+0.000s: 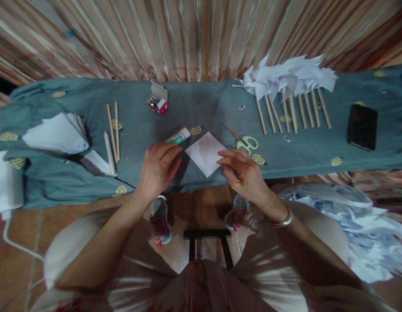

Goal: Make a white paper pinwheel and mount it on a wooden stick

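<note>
A white square of paper [205, 154] lies turned like a diamond on the cloth-covered table, with faint crease lines. The fingertips of my right hand [241, 171] rest over its right corner, thumb apart from the fingers. To the left of the paper is my left hand [160, 167], its fingers curved and thumb apart, with no object visible between them. Just beyond those fingers lies a green and white glue stick [179, 136], its near end hidden by the hand. Green-handled scissors [244, 142] lie open-bladed behind my right hand.
Paper pinwheels [285, 78] on wooden sticks stand in a row at back right, near a black phone [362, 127]. Leftward are a small red box [157, 104], loose sticks [113, 132] and stacked paper [56, 134]. A bag of paper pieces [360, 225] sits beside my right leg.
</note>
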A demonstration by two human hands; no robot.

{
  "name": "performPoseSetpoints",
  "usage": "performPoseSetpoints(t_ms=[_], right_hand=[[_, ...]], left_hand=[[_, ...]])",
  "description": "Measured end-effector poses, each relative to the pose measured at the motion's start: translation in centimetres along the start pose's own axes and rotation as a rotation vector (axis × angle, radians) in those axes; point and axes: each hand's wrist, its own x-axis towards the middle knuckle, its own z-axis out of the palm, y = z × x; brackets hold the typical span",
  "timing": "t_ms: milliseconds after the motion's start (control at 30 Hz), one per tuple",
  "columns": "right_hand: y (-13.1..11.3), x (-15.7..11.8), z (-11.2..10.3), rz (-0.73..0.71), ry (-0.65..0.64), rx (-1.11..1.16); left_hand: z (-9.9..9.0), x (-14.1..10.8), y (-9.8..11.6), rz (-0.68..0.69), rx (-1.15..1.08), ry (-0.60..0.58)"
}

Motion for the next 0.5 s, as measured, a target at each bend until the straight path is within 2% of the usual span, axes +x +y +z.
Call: performPoseSetpoints(t_ms=[167,333,433,500], right_hand=[[0.4,0.3,0.0,0.015,0.017,-0.010],[0.5,0.6,0.1,0.022,0.013,0.020],[0.4,0.9,0.1,0.035,0.027,0.054],[0.2,1.2,0.2,0.076,0.036,0.117]], left_hand=[[-0.1,0.5,-2.6,-0.191,0.059,-0.045],[-0.4,0.8,-3.4,-0.334,0.011,-0.125],[-0.3,1.2,-2.9,-0.420,-0.160,-0.055],[0.1,1.5,-2.2,-0.485,-0.406,0.023]])
